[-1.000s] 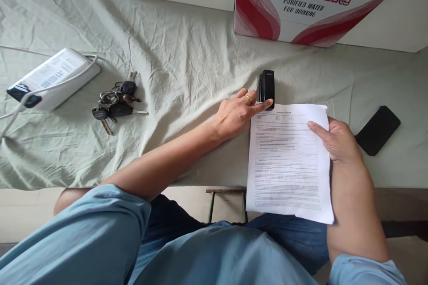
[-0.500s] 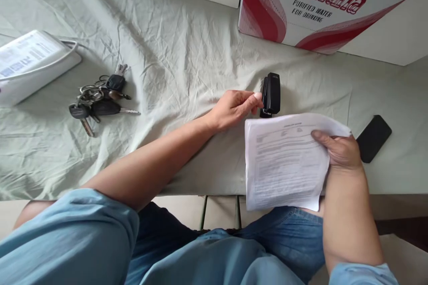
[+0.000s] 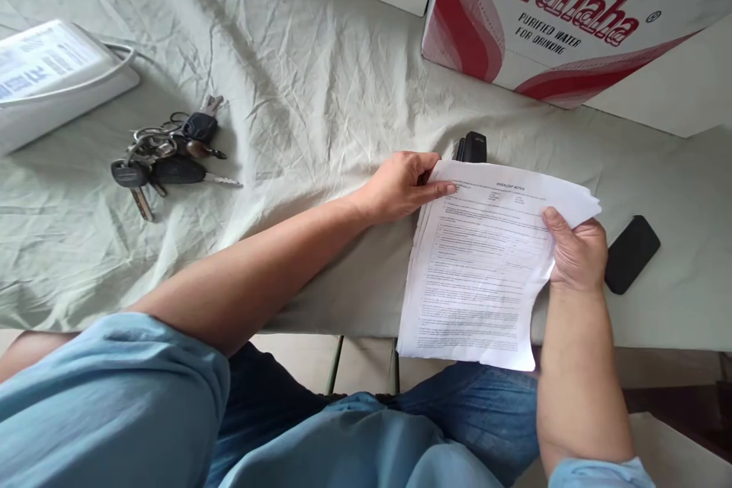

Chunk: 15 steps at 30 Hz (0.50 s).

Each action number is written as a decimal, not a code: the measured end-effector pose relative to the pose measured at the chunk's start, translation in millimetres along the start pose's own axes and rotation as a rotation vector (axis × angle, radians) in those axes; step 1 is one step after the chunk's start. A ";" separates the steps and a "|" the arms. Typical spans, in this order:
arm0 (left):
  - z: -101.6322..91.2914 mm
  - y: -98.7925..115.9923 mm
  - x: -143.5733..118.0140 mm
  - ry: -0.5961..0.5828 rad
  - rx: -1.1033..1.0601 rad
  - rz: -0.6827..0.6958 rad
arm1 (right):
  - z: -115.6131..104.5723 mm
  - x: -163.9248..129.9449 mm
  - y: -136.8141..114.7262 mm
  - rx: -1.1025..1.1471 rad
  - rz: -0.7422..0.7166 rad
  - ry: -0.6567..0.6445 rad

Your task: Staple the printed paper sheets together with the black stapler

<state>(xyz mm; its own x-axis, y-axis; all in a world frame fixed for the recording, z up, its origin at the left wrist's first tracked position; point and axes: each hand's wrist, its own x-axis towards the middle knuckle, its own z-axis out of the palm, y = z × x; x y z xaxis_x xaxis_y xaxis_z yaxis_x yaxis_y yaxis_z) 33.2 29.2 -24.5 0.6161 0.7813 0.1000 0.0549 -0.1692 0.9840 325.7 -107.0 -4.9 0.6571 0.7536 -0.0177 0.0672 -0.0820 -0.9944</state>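
Note:
A stack of printed paper sheets [image 3: 474, 274] is held between my two hands, its lower end hanging past the table's front edge over my lap. My left hand [image 3: 406, 187] pinches the stack's upper left corner, thumb on top. On the upper right side, my right hand [image 3: 577, 248] grips the sheets with its thumb on the printed face. The pages' edges fan slightly out of line at the left and upper right. Just beyond the top edge lies a black stapler [image 3: 473, 147], its near part covered by the paper.
A black phone [image 3: 632, 254] lies right of my right hand. A bunch of keys [image 3: 174, 152] and a white box with a cord [image 3: 62, 84] rest at the left. A Wahaha carton [image 3: 549, 30] stands at the back right on the wrinkled cloth [image 3: 320, 91].
My left hand has left the stapler's side and taken hold of the paper stack's upper left corner. The stack has moved up and now covers part of the stapler.

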 end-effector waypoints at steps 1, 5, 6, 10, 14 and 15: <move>-0.1 0.9 0.1 -0.005 -0.021 -0.020 | 0.7 1.5 1.0 0.003 -0.003 0.021; -0.9 5.3 -1.0 -0.018 -0.084 -0.041 | -2.7 9.7 2.2 -0.003 -0.042 0.040; -1.1 6.0 -1.4 -0.006 -0.089 -0.033 | -5.4 12.0 1.7 -0.005 -0.057 0.035; -1.3 6.4 -2.1 0.011 -0.130 -0.014 | -16.3 20.1 -1.2 -0.036 -0.120 0.063; -0.1 5.0 -1.9 0.022 -0.131 0.001 | -17.9 22.4 -3.4 -0.072 -0.155 0.080; 0.5 4.4 -1.8 0.039 -0.127 0.009 | -17.3 22.4 -3.7 -0.075 -0.161 0.076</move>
<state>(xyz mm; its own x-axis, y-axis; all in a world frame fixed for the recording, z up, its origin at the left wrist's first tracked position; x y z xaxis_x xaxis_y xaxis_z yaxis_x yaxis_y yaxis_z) 32.7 26.8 -20.4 0.5853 0.8031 0.1118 -0.0522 -0.1003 0.9936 353.1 -101.1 0.2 0.6880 0.7097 0.1514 0.2299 -0.0152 -0.9731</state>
